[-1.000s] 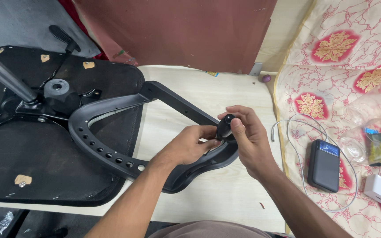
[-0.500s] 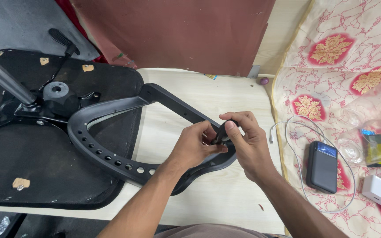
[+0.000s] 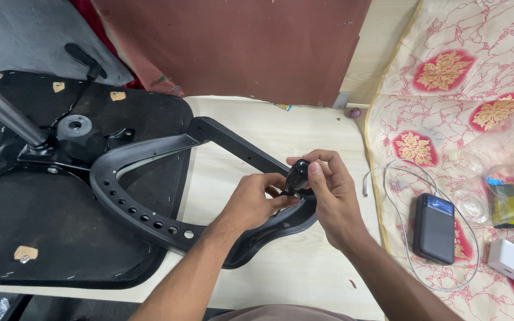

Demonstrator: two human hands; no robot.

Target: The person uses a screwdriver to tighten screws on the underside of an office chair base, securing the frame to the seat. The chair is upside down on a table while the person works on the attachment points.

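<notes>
A pale wooden bench carries everything. On its left lies an upturned black chair seat, with a metal gas cylinder rising from its mounting plate toward the far left. A patterned cream-and-red cloth covers the right side. A black curved armrest frame — a loop with a row of holes along its near-left edge — lies across the seat edge and the bare bench, its right end under the hands.

On the cloth, well right of the hands, sit a dark power bank ringed by a thin white cable, a clear plastic jar and a small white charger block.

The left hand rests on the frame's right end, fingers curled against it. The right hand has its fingers closed on a small black knob — held upright just above the frame, touching the left fingertips.
</notes>
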